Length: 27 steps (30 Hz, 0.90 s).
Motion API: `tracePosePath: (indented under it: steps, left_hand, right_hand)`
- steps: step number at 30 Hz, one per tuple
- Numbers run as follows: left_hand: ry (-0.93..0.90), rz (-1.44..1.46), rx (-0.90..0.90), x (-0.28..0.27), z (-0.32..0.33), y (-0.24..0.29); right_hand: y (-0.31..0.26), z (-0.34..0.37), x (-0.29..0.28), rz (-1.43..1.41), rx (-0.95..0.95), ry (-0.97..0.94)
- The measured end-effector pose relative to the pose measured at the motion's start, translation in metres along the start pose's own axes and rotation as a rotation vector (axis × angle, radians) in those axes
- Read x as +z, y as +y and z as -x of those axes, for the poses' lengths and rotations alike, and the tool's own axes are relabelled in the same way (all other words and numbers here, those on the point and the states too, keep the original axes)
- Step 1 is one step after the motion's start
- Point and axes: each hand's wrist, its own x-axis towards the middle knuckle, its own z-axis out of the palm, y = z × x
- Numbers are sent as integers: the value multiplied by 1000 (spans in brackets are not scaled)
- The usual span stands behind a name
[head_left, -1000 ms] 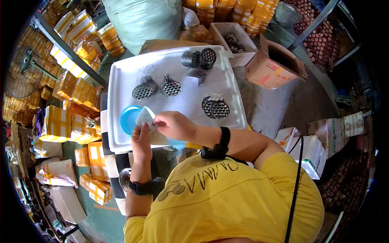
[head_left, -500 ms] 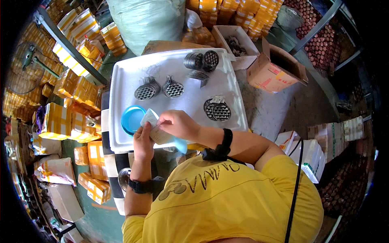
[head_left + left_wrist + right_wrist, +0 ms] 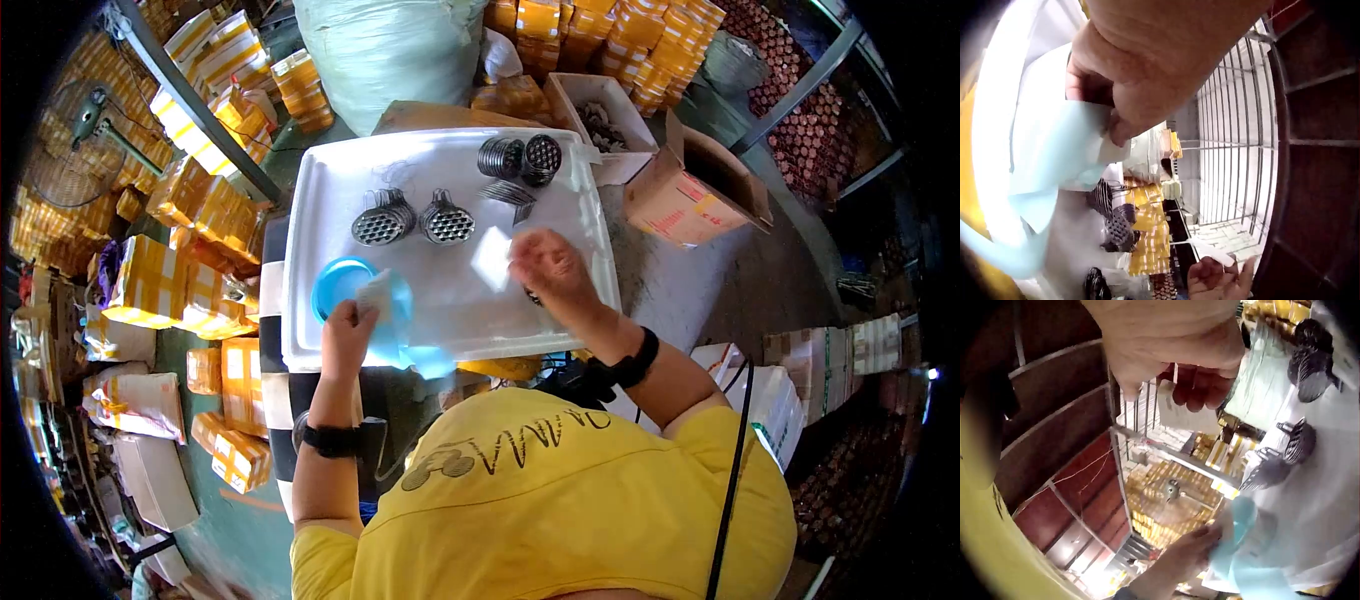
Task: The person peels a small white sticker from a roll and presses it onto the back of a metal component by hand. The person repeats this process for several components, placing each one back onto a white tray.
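My left hand point(image 3: 347, 335) pinches a light-blue strip point(image 3: 1075, 137) like label backing paper, at the tray's near left; its loose end hangs and curls below the fingers. Beside it lies a round blue roll-like thing point(image 3: 338, 285). A white paper label point(image 3: 1179, 412) is held between the thumb and fingers of my right hand point(image 3: 555, 268), raised over the right half of the white tray point(image 3: 455, 325). Stacks of dark round perforated pieces with loops point(image 3: 383, 220) stand on the tray, more toward its back point(image 3: 500, 158). The right hand mostly hides another stack beneath it.
An open cardboard box point(image 3: 690, 195) and a white foam box point(image 3: 600, 115) stand beyond the tray's right side. Behind it is a large wrapped sack point(image 3: 390, 60). Taped yellow cartons point(image 3: 200, 280) are piled at the left, near a fan point(image 3: 90, 120).
My right hand has pulled away to the right from the left hand, carrying the white label. The strip now hangs from the left hand alone. The whole view has shifted slightly.
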Motion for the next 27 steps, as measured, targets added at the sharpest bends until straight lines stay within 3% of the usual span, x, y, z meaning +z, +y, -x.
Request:
tracePosePath:
  steps: [2,5,8,10,12,16,21,24,25,27]
  left_hand:
    - [172,-123,201,8,-3,-2]
    - [468,-271,491,15,-6,41]
    - [297,-252,588,29,-32,56]
    - [59,-125,385,45,-52,71]
    - [142,-390,590,65,-78,72]
    - [-63,-675,272,88,-95,99]
    - [2,-651,171,96,-115,77]
    - [-44,-544,104,97,-133,56]
    - [-108,-395,-14,93,-128,66]
    - [-65,-264,-27,98,-137,55]
  right_hand:
    - [9,2,-22,147,35,121]
    - [15,10,-40,277,33,254]
    - [19,21,-51,223,6,330]
    - [11,27,-52,230,-41,368]
    - [0,39,-54,213,23,377]
    - [-7,68,-70,222,31,417]
    - [-12,100,-86,270,104,554]
    - [-3,109,-90,217,81,606]
    - [-1,110,-92,186,61,617]
    - [-2,110,-93,227,94,606]
